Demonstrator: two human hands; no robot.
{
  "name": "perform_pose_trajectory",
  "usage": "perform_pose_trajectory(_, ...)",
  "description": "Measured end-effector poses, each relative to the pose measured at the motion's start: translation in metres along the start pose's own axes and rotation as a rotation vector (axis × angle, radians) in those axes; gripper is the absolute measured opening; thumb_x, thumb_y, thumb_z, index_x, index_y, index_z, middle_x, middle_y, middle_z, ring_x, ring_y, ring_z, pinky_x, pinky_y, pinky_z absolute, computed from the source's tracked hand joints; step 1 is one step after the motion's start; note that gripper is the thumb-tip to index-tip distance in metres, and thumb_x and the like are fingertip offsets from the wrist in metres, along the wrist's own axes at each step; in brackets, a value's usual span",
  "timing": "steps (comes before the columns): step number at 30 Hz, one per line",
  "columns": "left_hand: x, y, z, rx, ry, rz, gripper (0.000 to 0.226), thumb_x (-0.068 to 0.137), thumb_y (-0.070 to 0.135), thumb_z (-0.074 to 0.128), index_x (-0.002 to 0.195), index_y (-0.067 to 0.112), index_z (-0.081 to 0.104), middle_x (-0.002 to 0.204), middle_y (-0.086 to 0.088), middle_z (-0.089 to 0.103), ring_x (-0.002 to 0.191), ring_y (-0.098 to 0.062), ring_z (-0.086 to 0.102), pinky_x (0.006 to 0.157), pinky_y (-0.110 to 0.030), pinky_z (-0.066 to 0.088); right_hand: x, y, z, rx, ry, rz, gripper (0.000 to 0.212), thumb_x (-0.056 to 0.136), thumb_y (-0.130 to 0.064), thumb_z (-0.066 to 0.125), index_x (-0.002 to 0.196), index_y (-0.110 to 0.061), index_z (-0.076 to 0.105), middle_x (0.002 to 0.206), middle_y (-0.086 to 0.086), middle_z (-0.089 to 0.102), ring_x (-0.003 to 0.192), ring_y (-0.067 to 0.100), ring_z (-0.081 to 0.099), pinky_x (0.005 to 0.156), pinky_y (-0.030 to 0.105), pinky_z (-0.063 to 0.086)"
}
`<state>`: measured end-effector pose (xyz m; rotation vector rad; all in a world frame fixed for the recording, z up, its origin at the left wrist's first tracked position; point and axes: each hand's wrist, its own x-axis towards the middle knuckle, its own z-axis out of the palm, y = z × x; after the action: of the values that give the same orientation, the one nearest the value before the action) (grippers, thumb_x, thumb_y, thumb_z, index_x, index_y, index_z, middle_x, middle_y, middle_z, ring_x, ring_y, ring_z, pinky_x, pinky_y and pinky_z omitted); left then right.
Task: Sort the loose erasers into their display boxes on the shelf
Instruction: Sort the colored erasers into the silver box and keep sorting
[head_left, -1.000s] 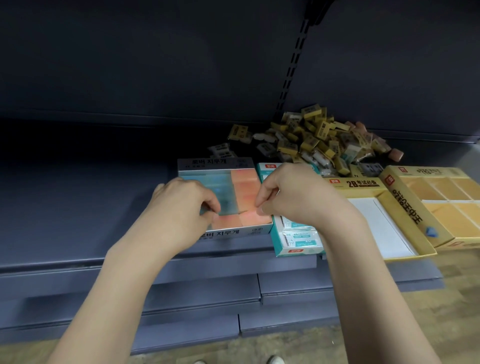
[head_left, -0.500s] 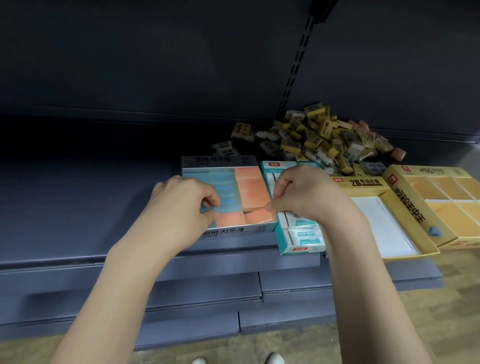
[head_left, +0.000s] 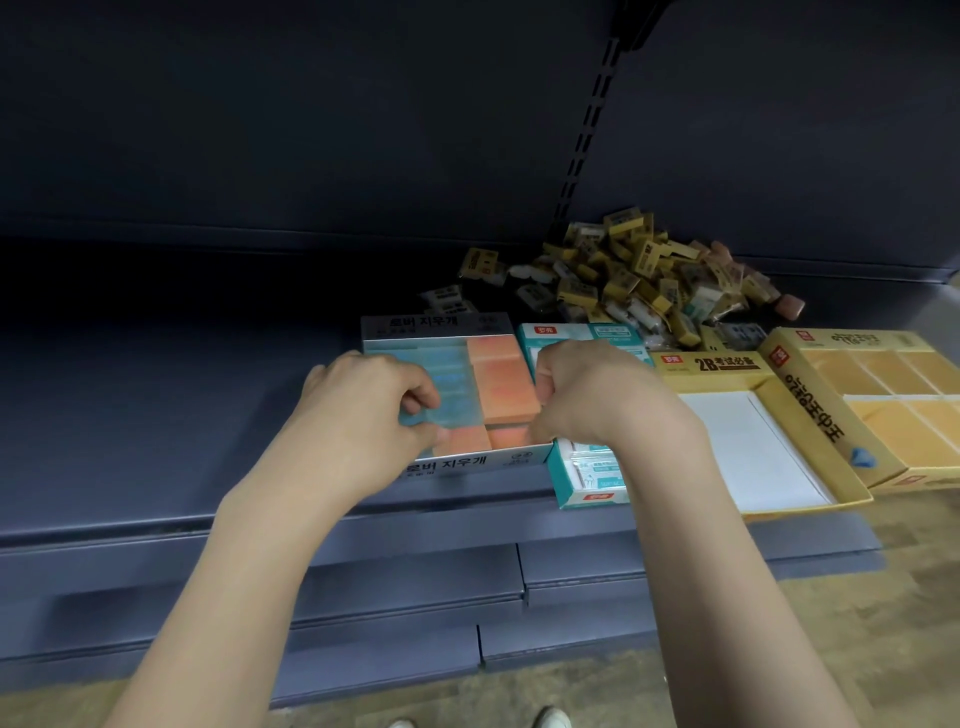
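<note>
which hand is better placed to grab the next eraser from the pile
Right. The right hand sits closer to the eraser pile behind the teal box; the left hand is farther off, fingers on the blue erasers.

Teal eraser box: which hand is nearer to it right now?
Right. The right hand hovers directly over the teal eraser box, partly covering it; the left hand is over the grey box beside it.

Dim, shadowed shelf back; brighter foreground, soft focus, wide-angle edge bending.

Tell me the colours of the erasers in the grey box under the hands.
Translucent blue erasers on the left, orange erasers on the right; head view.
</note>
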<state>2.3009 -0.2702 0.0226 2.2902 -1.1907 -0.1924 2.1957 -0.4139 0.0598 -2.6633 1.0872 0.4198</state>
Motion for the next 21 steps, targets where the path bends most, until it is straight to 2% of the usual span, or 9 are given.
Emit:
perform_pose_trajectory(2,0.002,0.002,0.000,0.011,-0.004,0.002,0.016,0.076,0.035,0.073,0.084,0.034,0.060,0.074,0.022,0.051,0.086,-0.006,0.044,0.092,-0.029,0.037,0.000,0.001,-0.001,0.002,-0.010,-0.027,0.026,0.075,-0.019,0.069,0.097,-0.015,0.055,0.099,0.002,0.057,0.093,0.023,0.057,0.069,0.028,0.042)
perform_pose_trajectory(5,0.007,0.007,0.000,0.004,-0.004,0.024,0.011,0.078,0.036,0.070,0.083,0.034,0.060,0.077,0.020,0.055,0.086,-0.007,0.046,0.093,-0.031,0.038,0.002,0.008,-0.004,0.077,0.014,-0.091,0.028,0.074,-0.029,0.072,0.094,-0.015,0.059,0.091,0.002,0.059,0.087,0.021,0.058,0.067,0.028,0.044)
perform_pose_trajectory(8,0.014,0.016,0.000,0.008,-0.009,0.059,0.010,0.082,0.034,0.065,0.078,0.035,0.056,0.082,0.016,0.059,0.092,-0.013,0.050,0.093,-0.036,0.039,0.003,0.018,-0.005,0.255,0.216,-0.104,0.025,0.078,-0.041,0.067,0.085,-0.019,0.059,0.078,-0.003,0.059,0.080,0.019,0.057,0.059,0.026,0.042)
perform_pose_trajectory(10,0.020,0.025,0.003,0.026,-0.001,0.081,0.004,0.083,0.033,0.064,0.080,0.033,0.062,0.085,0.013,0.060,0.096,-0.017,0.052,0.094,-0.037,0.039,0.006,0.031,-0.005,0.269,0.344,-0.085,0.019,0.083,-0.043,0.062,0.083,-0.025,0.056,0.087,-0.001,0.061,0.087,0.022,0.058,0.063,0.028,0.044)
perform_pose_trajectory(13,0.029,0.041,0.012,0.055,0.006,0.108,0.008,0.084,0.031,0.064,0.088,0.027,0.068,0.086,0.011,0.060,0.097,-0.019,0.054,0.094,-0.037,0.040,0.012,0.057,-0.006,0.224,0.376,-0.059,0.007,0.088,-0.033,0.055,0.082,-0.032,0.053,0.102,0.004,0.063,0.095,0.028,0.058,0.077,0.034,0.050)
perform_pose_trajectory(18,0.048,0.082,0.035,0.053,0.033,0.139,0.009,0.082,0.027,0.065,0.087,0.022,0.070,0.091,0.006,0.064,0.095,-0.020,0.057,0.089,-0.035,0.042,0.015,0.119,-0.015,0.136,0.429,-0.043,0.019,0.087,-0.020,0.050,0.092,-0.032,0.063,0.103,0.002,0.065,0.094,0.029,0.060,0.075,0.033,0.050)
perform_pose_trajectory(21,0.066,0.112,0.047,0.014,0.035,0.171,0.009,0.083,0.023,0.063,0.087,0.021,0.071,0.090,0.006,0.065,0.094,-0.021,0.059,0.086,-0.037,0.045,0.019,0.163,-0.031,0.041,0.446,-0.138,0.024,0.089,-0.019,0.051,0.100,-0.034,0.065,0.110,0.001,0.066,0.105,0.028,0.058,0.081,0.033,0.046)
